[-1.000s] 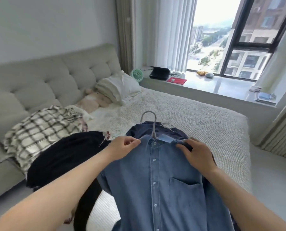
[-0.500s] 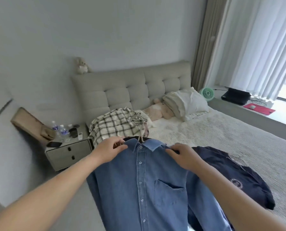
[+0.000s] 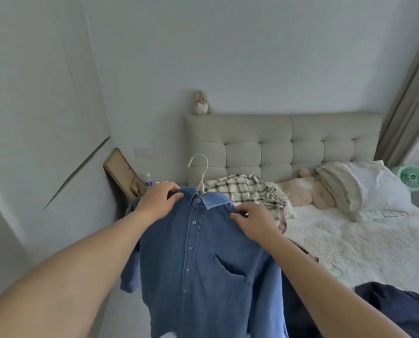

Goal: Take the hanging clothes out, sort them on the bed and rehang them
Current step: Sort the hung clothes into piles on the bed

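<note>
- Bedside clutter at the left: a tan board (image 3: 120, 172) leans on the wall with a water bottle (image 3: 148, 180) just beside it.
- Left hand (image 3: 157, 203) pinches one shoulder of the denim shirt (image 3: 203, 264), fingers curled over the fabric by the collar.
- Denim shirt hangs upright on a white hanger (image 3: 201, 172), buttoned front facing the camera, held up beside the bed (image 3: 350, 240).
- Right hand (image 3: 252, 223) grips the shirt's other shoulder, fingers curled round it.
- Plaid garment (image 3: 247, 191) lies crumpled against the headboard (image 3: 301, 142), behind the shirt.
- Plush toy (image 3: 311, 193) lies next to a pillow (image 3: 364, 189) at the bed's head.
- Navy garment (image 3: 394, 311) lies on the bed's near edge, lower right.
- Green fan (image 3: 412, 178) stands at the far right.
</note>
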